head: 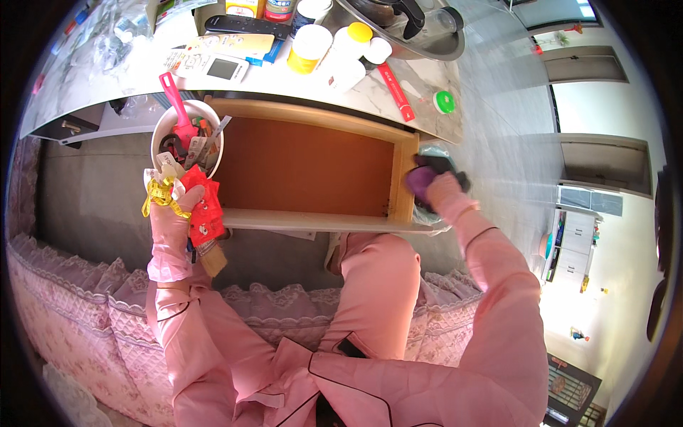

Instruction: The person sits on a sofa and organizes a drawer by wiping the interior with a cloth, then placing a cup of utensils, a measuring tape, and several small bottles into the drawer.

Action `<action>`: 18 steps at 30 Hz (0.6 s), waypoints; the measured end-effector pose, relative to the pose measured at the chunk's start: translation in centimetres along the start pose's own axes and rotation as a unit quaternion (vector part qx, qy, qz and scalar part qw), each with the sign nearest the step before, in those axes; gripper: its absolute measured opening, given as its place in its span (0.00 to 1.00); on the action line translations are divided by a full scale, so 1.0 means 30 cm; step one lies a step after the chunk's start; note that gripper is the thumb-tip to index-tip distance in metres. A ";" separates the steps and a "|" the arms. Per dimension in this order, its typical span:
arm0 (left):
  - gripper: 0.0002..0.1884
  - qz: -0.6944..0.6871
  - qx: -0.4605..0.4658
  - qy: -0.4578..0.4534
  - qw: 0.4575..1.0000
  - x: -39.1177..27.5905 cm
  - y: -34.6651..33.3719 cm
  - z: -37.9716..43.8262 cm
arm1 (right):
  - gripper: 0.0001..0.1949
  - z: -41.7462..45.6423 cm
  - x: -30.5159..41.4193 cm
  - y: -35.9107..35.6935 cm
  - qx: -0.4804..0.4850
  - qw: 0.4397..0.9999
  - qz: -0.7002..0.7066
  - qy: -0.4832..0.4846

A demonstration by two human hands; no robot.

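A wooden drawer (309, 165) is pulled out in front of me, its brown bottom bare. My left hand (173, 208) holds a bundle: a yellow tape measure (163, 193), red packets (205, 211) and a bristle brush (213, 259). Just beyond that hand, a white bucket (220, 155) at the drawer's left holds a pink-handled tool (181, 109) and small mixed items. At the drawer's right side, my right hand (444, 189) grips a blurred purple and black item (424, 179) over a clear plastic bag (427, 213). The bag's contents are mostly hidden.
The marble-patterned table (437, 85) bears a black remote control (245, 25), a white remote (216, 68), several bottles, a red packet (396, 92), a green lid (444, 102) and a metal tray (453, 48) with a glass pot. Behind my legs is a pink quilted sofa (267, 315).
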State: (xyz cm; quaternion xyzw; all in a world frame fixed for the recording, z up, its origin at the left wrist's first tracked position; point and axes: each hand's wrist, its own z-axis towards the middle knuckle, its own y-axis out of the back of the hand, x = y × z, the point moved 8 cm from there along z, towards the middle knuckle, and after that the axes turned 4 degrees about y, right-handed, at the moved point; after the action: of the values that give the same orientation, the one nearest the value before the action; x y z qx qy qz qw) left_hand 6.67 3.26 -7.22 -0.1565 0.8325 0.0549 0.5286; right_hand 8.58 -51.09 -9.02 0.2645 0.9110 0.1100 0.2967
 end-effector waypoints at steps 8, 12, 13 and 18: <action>0.23 0.002 -0.019 0.000 1.000 -0.002 0.005 -0.002 | 0.09 -0.170 -0.115 0.367 -0.487 0.854 0.181 0.028; 0.23 0.009 -0.006 0.021 1.000 0.000 -0.004 -0.003 | 0.13 0.191 0.146 0.291 -0.434 0.900 -0.032 -0.009; 0.23 0.011 0.001 0.029 1.000 0.018 -0.015 0.007 | 0.13 0.273 0.156 0.205 -0.355 0.933 0.023 -0.053; 0.22 0.004 -0.025 0.035 0.999 -0.010 0.004 -0.023 | 0.12 0.348 0.270 0.125 -0.239 0.968 0.076 0.009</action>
State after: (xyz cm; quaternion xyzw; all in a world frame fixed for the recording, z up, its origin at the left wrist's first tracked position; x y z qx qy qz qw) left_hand 6.14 3.26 -6.66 -0.1683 0.8497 0.0719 0.4945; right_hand 10.86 -43.06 -19.94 0.2531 0.8382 0.3488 0.3342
